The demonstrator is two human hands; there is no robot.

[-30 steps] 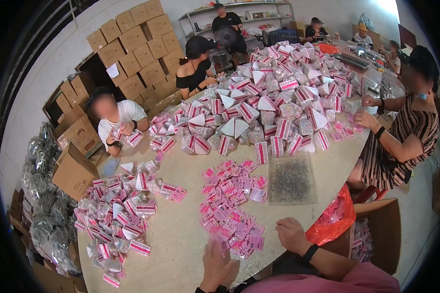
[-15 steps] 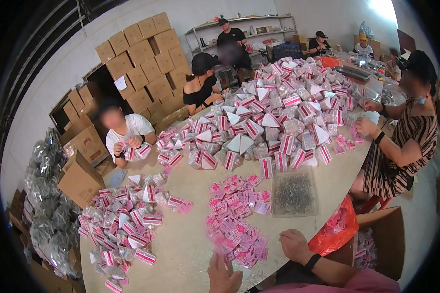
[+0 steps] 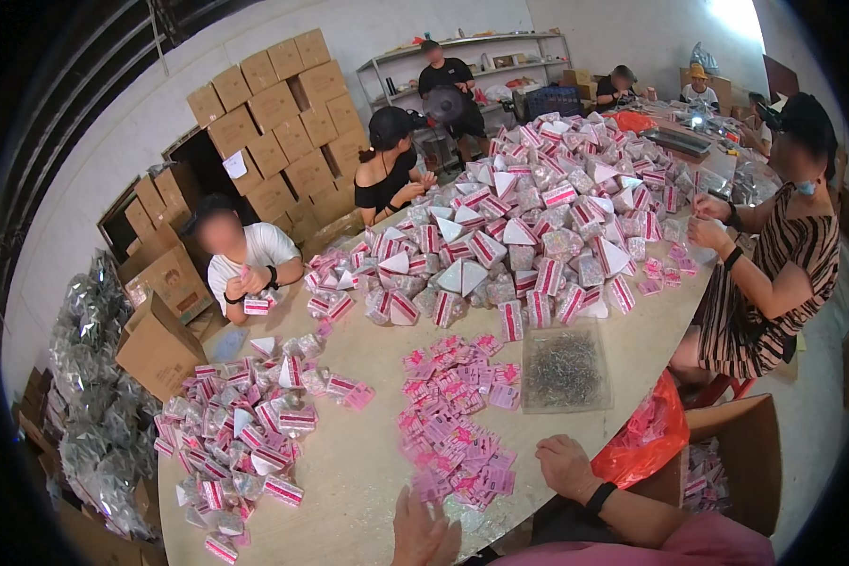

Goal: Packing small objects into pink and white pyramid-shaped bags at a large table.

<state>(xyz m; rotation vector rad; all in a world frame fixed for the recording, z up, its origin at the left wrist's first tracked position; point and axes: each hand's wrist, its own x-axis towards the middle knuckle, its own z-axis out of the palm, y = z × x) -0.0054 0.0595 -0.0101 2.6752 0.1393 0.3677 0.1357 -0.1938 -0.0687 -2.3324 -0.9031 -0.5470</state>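
Observation:
At the near edge of the table, my left hand (image 3: pixel 421 534) lies open, its fingers stretched toward the lower end of a loose heap of pink printed cards (image 3: pixel 457 448). The fingertips are right by the nearest cards; whether they touch them is hard to see. To the right of the heap, my right hand (image 3: pixel 568 467) rests palm down on the tabletop, with its fingers loosely curled in. Nothing shows in it, though the palm is hidden. Beyond it sits a shallow clear tray (image 3: pixel 606 401) full of small, dark, wiry pieces.
Clear packets with pink-and-white labels form a large mound (image 3: pixel 524 241) at the far side and a smaller pile (image 3: pixel 241 439) at left. A red plastic bag (image 3: pixel 653 439) and an open carton (image 3: pixel 759 462) stand at right. Several people sit around the table (image 3: pixel 349 509).
My left hand has shifted slightly left. My right hand stays in nearly the same place. At left, a person's hands have moved a packet; the person at right has also shifted their hands.

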